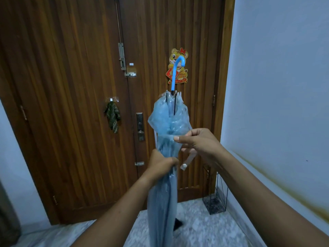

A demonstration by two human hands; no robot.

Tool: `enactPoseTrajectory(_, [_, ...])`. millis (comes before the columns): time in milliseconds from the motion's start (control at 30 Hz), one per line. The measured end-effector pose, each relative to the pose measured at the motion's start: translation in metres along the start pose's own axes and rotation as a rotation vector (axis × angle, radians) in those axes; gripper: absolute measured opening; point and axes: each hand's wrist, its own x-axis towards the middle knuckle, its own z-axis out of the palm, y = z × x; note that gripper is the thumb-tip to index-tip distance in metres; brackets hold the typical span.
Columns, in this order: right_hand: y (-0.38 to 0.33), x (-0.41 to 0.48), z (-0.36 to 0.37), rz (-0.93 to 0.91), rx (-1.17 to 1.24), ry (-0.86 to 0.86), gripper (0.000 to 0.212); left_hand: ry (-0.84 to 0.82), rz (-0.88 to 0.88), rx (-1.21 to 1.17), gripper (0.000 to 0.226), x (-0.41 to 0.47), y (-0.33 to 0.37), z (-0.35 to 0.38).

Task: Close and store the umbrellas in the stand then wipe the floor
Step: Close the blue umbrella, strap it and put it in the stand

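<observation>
Now, centre frame, my left hand (pixel 161 163) grips the furled umbrella (pixel 169 120), right hand (pixel 198 142) pinching its canopy; fastening the strap (pixel 187 161) likely comes next.

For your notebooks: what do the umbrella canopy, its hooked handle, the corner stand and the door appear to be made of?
Umbrella canopy: probably thin translucent blue plastic film; glossy and crinkled.
Handle: likely smooth sky-blue plastic; uniform colour.
Stand: seemingly thin black metal wire; see-through frame.
Door: brown varnished wood; vertical grain and grooves.
</observation>
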Motion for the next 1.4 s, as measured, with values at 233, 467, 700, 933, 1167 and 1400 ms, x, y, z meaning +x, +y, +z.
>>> enactPoseTrajectory(233, [-0.009,-0.005,-0.011,-0.045,-0.201,0.055,0.024,0.115,-0.173,0.029,0.022,0.014,0.002,-0.019])
enactPoseTrajectory(467, [0.020,0.004,-0.018,0.024,0.079,-0.023,0.030,-0.319,-0.276,-0.539,0.035,0.010,0.022,-0.021])
enactPoseTrajectory(700, [0.022,0.008,-0.019,-0.101,0.682,-0.514,0.029,-1.066,-0.254,-0.753,0.037,-0.004,0.037,-0.015])
enactPoseTrajectory(933, [-0.003,0.000,-0.011,-0.186,0.333,-0.131,0.017,-0.735,-0.152,-0.449,0.046,0.006,0.031,-0.030])
enactPoseTrajectory(1167, [0.011,0.006,0.023,-0.196,0.007,0.287,0.029,-0.046,0.074,0.120,0.075,-0.013,0.018,0.019])
enactPoseTrajectory(1400, [-0.005,-0.005,0.011,-0.226,-0.340,0.089,0.021,0.243,-0.030,0.094,0.038,-0.005,0.015,0.013])
